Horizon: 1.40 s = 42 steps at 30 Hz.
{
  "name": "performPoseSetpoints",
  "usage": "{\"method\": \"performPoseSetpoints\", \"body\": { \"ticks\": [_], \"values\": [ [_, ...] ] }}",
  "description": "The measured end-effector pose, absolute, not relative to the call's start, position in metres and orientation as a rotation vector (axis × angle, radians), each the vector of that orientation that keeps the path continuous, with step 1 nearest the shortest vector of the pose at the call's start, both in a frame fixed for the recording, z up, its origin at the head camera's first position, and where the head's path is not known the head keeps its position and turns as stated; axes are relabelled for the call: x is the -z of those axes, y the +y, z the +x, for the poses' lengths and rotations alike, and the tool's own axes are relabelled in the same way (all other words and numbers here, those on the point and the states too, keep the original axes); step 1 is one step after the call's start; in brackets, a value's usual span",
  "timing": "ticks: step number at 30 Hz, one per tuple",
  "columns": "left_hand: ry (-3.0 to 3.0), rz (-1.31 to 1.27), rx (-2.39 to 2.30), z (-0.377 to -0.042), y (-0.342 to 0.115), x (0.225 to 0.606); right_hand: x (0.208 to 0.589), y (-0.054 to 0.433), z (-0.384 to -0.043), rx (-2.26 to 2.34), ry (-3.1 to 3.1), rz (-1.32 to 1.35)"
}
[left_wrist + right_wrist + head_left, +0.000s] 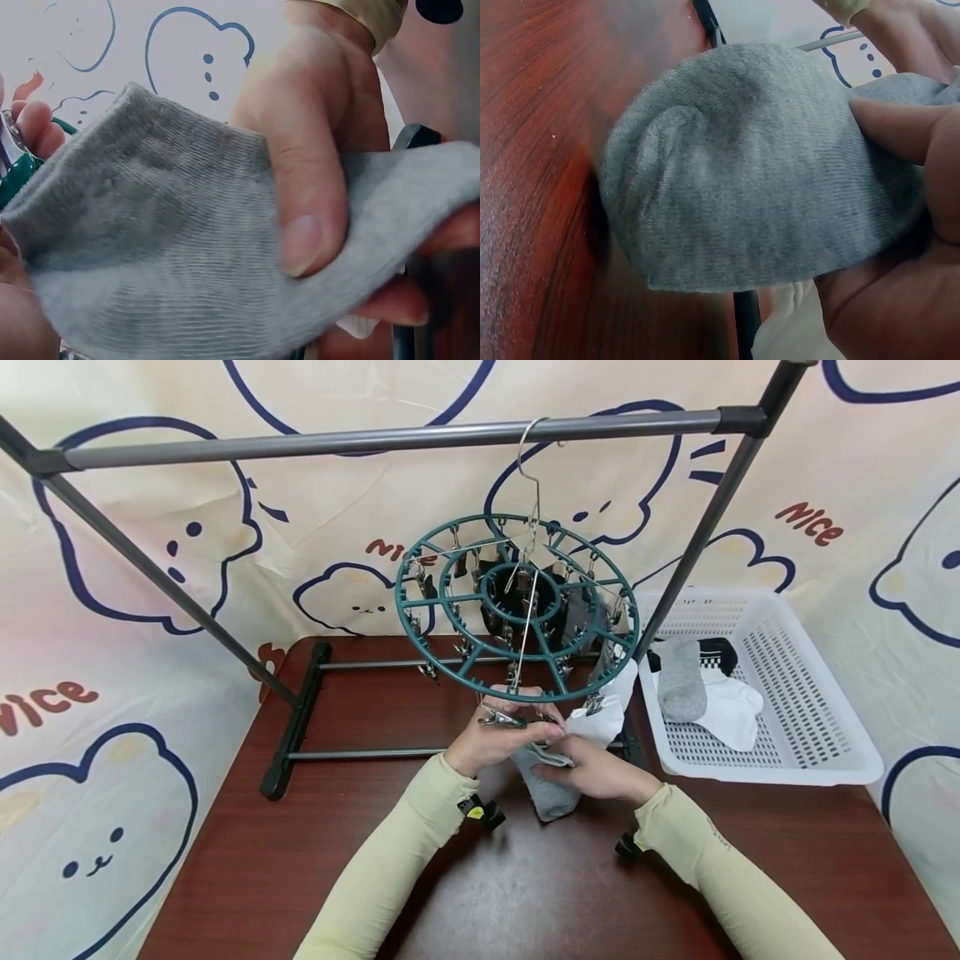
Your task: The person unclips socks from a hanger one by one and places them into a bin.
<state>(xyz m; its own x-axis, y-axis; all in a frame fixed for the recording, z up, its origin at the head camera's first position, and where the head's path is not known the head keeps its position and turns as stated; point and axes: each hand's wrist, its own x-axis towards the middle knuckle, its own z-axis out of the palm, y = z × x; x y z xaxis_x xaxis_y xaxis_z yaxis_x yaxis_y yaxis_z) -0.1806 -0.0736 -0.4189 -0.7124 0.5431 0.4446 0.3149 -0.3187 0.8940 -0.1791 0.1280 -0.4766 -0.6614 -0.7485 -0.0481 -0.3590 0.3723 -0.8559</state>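
A grey sock (pixel 553 793) hangs from my right hand (pixel 603 770), below the drying rack's near rim. My right hand pinches it; the thumb lies across the sock (pixel 187 225) in the left wrist view, fingers behind. My left hand (pixel 498 739) is at the sock's cuff, its fingers around a metal clip (pixel 13 146) with a green part. Its exact hold is partly hidden. Another metal clip (pixel 501 717) lies against that hand. Above is the round green drying rack (pixel 467 681), hung by a hook. In the right wrist view the toe end of the sock (pixel 735 172) is nearest.
White socks (pixel 600 722) and dark and grey pieces (pixel 581 614) hang from the rack. A grey metal frame (pixel 375 441) stands on the brown table (pixel 360 852). The white basket (pixel 817 710) at right holds grey, white and black socks (pixel 682 681).
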Motion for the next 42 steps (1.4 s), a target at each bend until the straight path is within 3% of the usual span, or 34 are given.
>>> {"method": "performPoseSetpoints", "body": {
  "ticks": [14,27,42],
  "values": [
    [1.711,0.976,-2.191,-0.179,-0.080,0.416,0.463,0.144,-0.167,1.074,2.171,-1.056],
    [1.633,0.950,-2.244,-0.177,-0.083,0.418,0.411,0.180,-0.157,1.192,2.214,-1.103],
    [1.669,0.960,-2.237,-0.176,-0.088,0.418,0.362,0.229,-0.164,1.486,2.401,-0.607]
  ]
}}
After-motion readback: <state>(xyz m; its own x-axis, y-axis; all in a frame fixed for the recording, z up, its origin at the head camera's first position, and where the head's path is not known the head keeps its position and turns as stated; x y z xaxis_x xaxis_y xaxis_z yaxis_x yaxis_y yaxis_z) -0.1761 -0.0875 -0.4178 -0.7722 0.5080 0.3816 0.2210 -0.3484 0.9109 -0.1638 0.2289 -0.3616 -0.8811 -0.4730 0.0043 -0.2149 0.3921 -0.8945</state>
